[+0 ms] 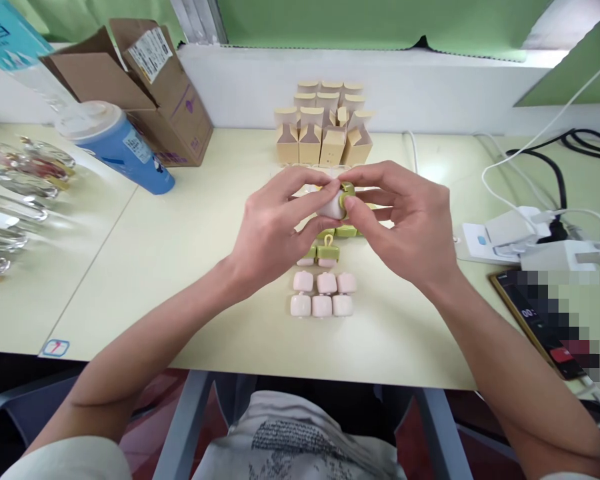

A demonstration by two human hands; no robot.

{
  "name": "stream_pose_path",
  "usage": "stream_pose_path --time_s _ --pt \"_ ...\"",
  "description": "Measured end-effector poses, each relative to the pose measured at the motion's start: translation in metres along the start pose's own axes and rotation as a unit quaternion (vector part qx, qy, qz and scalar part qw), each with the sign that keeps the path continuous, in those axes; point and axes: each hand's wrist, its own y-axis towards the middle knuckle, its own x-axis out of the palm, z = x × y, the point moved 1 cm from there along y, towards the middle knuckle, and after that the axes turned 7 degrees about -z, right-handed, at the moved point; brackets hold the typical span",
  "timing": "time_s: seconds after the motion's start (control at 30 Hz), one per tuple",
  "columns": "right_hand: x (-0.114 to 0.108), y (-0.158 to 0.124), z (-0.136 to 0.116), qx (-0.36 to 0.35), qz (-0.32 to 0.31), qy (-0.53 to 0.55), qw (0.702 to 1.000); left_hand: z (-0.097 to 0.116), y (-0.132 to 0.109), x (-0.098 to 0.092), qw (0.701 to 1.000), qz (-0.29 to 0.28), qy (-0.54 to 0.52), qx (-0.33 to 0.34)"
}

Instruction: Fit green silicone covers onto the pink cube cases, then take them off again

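Observation:
Both hands meet above the middle of the pale table (190, 267). My left hand (273, 227) pinches a small white rounded piece (331, 207) between thumb and fingers. My right hand (405, 223) pinches a green cap (347, 193) against that same piece. Just below the hands lie green clip-like parts (327, 252), one with a small loop. Nearer to me sit several pale pink cube-shaped pieces (323, 295) in two rows. Behind the hands stands a cluster of small open yellow boxes (325, 127).
A blue lidded cup (115, 143) and an open cardboard carton (150, 87) stand at the back left. Clear plastic items (15, 193) lie along the left edge. White chargers and cables (535, 233) crowd the right, with a dark device (540, 320) near the front right corner.

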Motion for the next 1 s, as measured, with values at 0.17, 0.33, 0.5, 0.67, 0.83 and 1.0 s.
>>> stream_pose_path --time_s 0.17,0.33,0.5,0.67,0.83,1.0 --pt "0.002 -0.003 -0.004 -0.034 0.017 -0.063 0.997 0.006 -0.001 -0.001 0.997 -0.011 0.079 0.013" --pt "0.005 -0.005 -0.006 -0.029 0.033 -0.061 0.997 0.012 0.0 0.0 0.995 -0.06 0.07 -0.028" --pt "0.007 -0.004 -0.004 0.0 0.043 -0.034 0.999 0.01 -0.004 0.006 0.997 -0.054 0.048 -0.002" --pt "0.002 -0.001 -0.003 0.013 0.028 0.04 0.999 0.007 -0.004 0.003 0.995 -0.018 0.084 0.049" --pt "0.0 -0.001 -0.009 0.027 0.036 0.021 0.999 0.0 -0.006 0.001 0.997 -0.065 0.035 0.013" --pt "-0.001 -0.002 -0.016 0.072 0.023 0.026 0.997 0.0 -0.003 -0.002 0.997 -0.057 0.048 0.018"
